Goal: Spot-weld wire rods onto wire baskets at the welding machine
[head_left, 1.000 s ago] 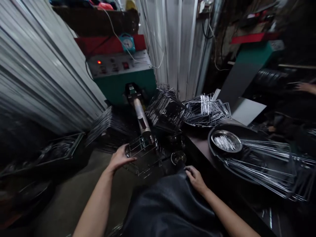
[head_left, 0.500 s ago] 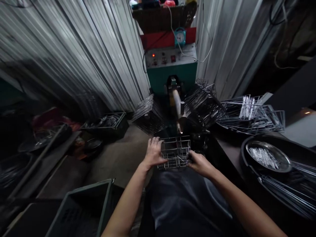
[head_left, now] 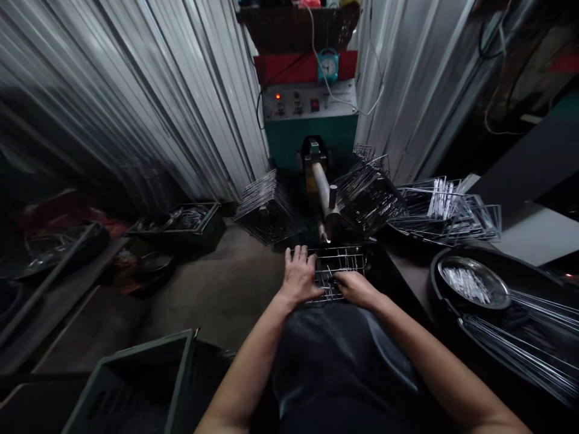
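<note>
Between my hands is a small wire rack [head_left: 348, 259], lying below the pointed tip of a machine arm [head_left: 323, 187]. My left hand [head_left: 299, 280] grips the rack's left side, fingers over the far wires and thumb along the near ones. Curled at the rack's near right part, my right hand [head_left: 355, 288] has its fingers closed; a small dark piece shows at the fingertips, too dim to name. The machine's control panel [head_left: 312, 101], with a lit red lamp, stands behind the arm.
Stacked wire frames [head_left: 266, 208] sit left of the arm, and more wire frames [head_left: 371, 199] right of it. At right, a steel bowl [head_left: 473, 283] of short rods rests in a black basin [head_left: 436, 283] with long wires. A green crate [head_left: 136, 355] stands at lower left.
The rack has shifted right relative to my body, my left hand moving with it. My right hand has moved inward from the rack's right edge toward its middle.
</note>
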Demonstrator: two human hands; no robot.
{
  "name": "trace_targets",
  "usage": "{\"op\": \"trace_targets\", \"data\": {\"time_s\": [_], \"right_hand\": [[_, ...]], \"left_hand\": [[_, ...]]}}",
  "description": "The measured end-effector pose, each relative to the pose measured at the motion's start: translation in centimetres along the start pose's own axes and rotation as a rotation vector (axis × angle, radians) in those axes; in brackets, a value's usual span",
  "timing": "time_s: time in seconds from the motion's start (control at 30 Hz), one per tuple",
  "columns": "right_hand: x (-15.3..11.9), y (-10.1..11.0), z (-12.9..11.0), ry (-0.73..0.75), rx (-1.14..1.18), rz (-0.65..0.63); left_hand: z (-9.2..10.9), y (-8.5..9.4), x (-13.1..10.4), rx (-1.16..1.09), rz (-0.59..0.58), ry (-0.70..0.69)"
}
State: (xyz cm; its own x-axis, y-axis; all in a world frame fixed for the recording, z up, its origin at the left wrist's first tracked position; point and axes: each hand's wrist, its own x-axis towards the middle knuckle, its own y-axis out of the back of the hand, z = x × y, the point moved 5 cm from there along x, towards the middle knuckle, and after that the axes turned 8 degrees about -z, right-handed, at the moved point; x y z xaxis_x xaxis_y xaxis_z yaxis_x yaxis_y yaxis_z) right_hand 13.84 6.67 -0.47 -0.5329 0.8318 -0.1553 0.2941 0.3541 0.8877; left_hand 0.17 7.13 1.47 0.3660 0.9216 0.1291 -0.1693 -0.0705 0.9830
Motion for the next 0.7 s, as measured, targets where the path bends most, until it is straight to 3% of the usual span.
{"op": "trace_targets", "data": {"time_s": [0.17, 0.4, 0.7], "right_hand": [[0.0, 1.2, -0.4, 0.202, 0.005, -0.06], [0.7, 0.8, -0.9, 0.095, -0.26, -0.064], [1.0, 1.0, -0.6, 0.019, -0.285, -0.082]], "left_hand": [[-0.4, 0.4, 0.3, -0.012, 0.009, 0.012], [-0.8, -0.2, 0.8, -0.029, -0.013, 0.0], [-1.5, -0.8, 1.9, -0.058, 0.008, 0.001]]}}
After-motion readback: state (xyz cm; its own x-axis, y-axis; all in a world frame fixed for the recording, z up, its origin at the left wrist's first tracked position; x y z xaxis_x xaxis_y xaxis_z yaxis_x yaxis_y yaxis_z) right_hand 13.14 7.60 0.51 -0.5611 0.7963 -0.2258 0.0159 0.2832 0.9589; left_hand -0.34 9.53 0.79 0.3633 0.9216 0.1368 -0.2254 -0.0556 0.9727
